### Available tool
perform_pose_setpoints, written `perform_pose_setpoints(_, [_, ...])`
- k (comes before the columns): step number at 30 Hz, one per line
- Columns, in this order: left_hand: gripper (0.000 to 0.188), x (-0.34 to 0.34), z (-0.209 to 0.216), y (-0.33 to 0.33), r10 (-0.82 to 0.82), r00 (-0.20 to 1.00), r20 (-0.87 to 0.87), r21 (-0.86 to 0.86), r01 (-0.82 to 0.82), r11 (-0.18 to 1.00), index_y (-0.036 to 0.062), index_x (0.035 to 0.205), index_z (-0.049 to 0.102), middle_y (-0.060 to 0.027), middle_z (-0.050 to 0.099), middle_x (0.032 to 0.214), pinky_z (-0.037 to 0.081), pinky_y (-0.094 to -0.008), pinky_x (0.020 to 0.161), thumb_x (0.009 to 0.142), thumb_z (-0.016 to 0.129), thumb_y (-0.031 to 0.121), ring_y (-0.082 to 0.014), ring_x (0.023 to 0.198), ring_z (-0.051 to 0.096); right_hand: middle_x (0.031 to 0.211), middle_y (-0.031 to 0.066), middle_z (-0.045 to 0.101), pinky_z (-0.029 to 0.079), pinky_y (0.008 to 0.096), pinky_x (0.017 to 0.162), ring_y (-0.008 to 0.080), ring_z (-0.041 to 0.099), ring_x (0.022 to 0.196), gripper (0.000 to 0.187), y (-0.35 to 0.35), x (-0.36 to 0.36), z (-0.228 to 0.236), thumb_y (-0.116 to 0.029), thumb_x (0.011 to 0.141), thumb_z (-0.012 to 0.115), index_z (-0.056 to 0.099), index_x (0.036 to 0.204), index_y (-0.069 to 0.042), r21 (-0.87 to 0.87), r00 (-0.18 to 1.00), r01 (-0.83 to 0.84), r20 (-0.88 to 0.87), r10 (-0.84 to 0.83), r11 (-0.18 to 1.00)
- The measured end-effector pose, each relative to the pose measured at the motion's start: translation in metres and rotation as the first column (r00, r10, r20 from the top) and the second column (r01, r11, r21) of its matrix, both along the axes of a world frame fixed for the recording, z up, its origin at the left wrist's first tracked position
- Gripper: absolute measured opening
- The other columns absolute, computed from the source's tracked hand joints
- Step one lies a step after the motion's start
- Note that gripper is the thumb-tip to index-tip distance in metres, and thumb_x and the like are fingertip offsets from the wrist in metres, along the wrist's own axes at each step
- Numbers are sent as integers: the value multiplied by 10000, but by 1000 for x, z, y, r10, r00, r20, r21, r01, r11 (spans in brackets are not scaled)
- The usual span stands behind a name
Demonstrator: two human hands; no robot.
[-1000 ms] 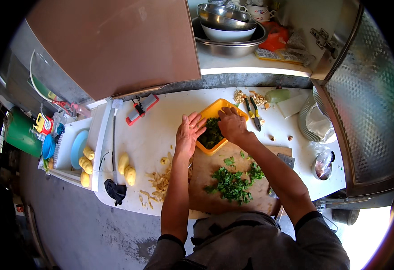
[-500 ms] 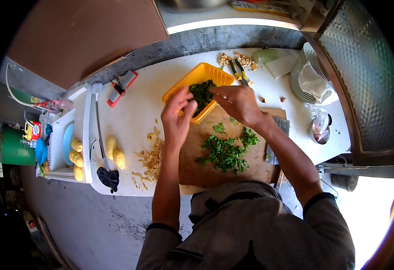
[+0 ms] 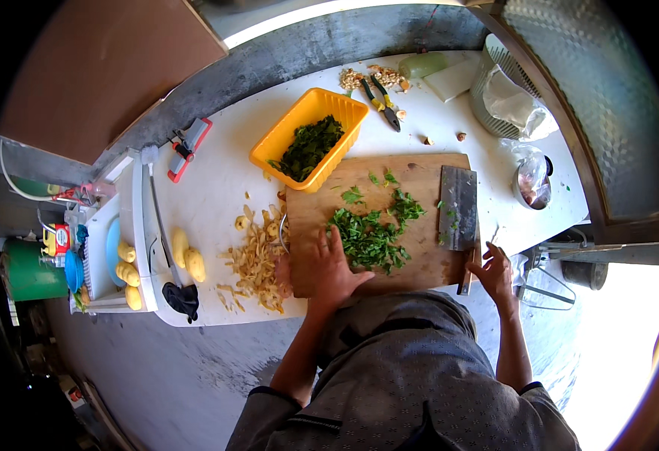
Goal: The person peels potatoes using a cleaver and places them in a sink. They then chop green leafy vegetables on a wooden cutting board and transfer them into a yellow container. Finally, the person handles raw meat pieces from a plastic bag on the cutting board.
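Note:
My left hand (image 3: 332, 269) lies on the near left part of the wooden cutting board (image 3: 419, 169), fingers spread, beside a loose pile of chopped green herbs (image 3: 367, 239). On the board's right side rests a cleaver (image 3: 459, 203) with a dark, broad blade and some leaf bits on it. Its handle (image 3: 465, 272) points toward me past the near edge. Just right of that handle is my right hand (image 3: 497, 276), empty, with thumb and fingers apart. A yellow plastic basket (image 3: 268, 143) at the board's far left corner contains more dark green leaves (image 3: 310, 150).
Potato peelings (image 3: 258, 259) heap left of the board, with potatoes (image 3: 195, 264) farther left. Pliers (image 3: 382, 104) and nut pieces (image 3: 352, 78) lie at the back. At the right stand a pale perforated bin (image 3: 492, 98) and a metal bowl (image 3: 536, 197). A rack with more potatoes (image 3: 128, 273) is far left.
Both hands have left the yellow basket and come back toward me. The left is now on the board by the herbs, the right beside the cleaver's handle.

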State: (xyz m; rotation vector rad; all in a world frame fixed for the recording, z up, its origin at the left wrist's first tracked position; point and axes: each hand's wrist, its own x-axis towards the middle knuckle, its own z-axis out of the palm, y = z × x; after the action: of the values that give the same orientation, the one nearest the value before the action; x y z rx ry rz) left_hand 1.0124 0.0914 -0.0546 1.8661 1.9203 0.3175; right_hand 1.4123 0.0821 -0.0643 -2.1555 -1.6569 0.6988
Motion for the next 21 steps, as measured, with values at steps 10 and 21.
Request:
perform_pose_setpoints(10, [735,105,5,40,-309,949,-64,120,315,942,24,1368,590,-294,511,1342,461,-506,999,732,884,246,-458,1230,504,973,113,705,565,422,767,294,706,835,680,-10,24,12,-278,726,858,650,1326,-35,2,997,48,-69,-47,999])
perform_pose_setpoints(21, [312,97,36,65,-246,900,360,171,195,966,4,1011,729,-180,649,1038,518,-449,840,706,797,-11,-382,986,631,918,136,733,567,460,786,348,718,882,514,7,32,18,-262,747,806,660,1193,-54,29,999,48,8,-48,998])
